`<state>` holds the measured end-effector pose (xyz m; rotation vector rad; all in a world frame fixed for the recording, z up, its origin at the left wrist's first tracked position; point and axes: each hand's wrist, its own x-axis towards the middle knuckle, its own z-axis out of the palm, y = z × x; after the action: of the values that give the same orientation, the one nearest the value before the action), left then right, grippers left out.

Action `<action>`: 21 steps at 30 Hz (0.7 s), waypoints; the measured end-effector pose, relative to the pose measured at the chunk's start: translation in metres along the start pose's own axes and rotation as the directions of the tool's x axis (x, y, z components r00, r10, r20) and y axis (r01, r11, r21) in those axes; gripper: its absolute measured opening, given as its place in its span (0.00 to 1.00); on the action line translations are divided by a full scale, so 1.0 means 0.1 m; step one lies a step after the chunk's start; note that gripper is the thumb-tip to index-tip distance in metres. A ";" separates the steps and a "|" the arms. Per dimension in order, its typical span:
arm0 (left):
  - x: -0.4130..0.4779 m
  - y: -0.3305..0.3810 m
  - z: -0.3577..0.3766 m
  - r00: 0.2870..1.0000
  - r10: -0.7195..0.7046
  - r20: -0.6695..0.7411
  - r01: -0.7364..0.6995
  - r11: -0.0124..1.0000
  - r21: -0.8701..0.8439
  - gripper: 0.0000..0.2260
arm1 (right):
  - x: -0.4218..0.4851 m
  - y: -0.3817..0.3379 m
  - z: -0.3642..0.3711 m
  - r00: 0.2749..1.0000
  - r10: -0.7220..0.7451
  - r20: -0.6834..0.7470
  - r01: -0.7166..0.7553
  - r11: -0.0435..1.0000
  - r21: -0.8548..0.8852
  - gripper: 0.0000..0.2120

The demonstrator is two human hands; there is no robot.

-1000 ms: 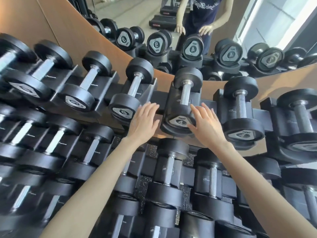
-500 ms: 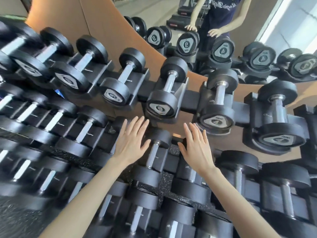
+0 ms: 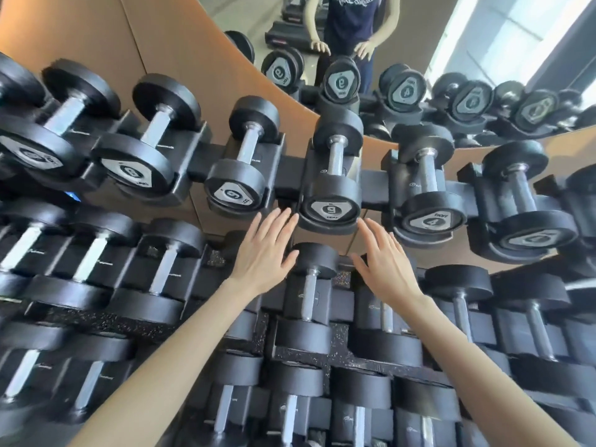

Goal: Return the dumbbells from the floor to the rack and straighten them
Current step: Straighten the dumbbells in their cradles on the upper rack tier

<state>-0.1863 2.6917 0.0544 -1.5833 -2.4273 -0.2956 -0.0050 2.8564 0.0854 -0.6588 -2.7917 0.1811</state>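
Black dumbbells with steel handles fill a three-tier rack (image 3: 290, 171). On the top tier a dumbbell marked 6 (image 3: 332, 188) lies in its cradle straight ahead. My left hand (image 3: 266, 253) hovers with spread, straight fingers just left of and below its near head. My right hand (image 3: 385, 261) is spread the same way just right of it. Neither hand holds anything. Between my hands, one tier down, lies a smaller dumbbell (image 3: 311, 285).
Another 6 dumbbell (image 3: 238, 182) sits left of the centre one and a 4 dumbbell (image 3: 425, 201) right of it. A mirror (image 3: 419, 59) above the brown wall panel reflects the rack and a person. Speckled rubber floor (image 3: 306, 353) shows between the lower tiers.
The view has shifted left along the rack, from the 4 dumbbell to the 6 dumbbell. Both hands came off the 4 dumbbell and now hover open beside the 6.
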 end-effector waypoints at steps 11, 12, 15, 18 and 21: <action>0.69 -0.09 0.20 0.997 0.071 0.000 -0.071 0.996 -0.049 0.29 | 0.56 0.36 0.04 0.998 0.053 0.038 -0.054 0.998 0.021 0.30; 0.74 -0.10 0.21 0.996 0.084 0.016 -0.083 0.996 -0.032 0.29 | 0.62 0.39 0.08 0.998 0.052 0.040 -0.054 0.998 0.035 0.30; 0.91 -0.08 0.23 0.994 0.105 0.024 -0.105 0.994 -0.015 0.29 | 0.81 0.49 0.20 0.996 0.054 0.069 -0.060 0.994 0.092 0.32; 1.16 -0.02 0.20 0.992 0.124 -0.015 -0.124 0.990 -0.062 0.30 | 0.99 0.58 0.31 0.993 0.079 0.089 -0.094 0.980 0.175 0.34; 1.43 0.05 0.19 0.987 0.160 -0.017 -0.161 0.977 -0.140 0.30 | 1.17 0.67 0.41 0.990 0.076 0.122 -0.108 0.955 0.277 0.33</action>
<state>-0.2391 2.8234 0.0790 -1.8228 -2.3012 -0.4498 -0.0890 2.9667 0.0609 -0.7256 -2.7598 0.6413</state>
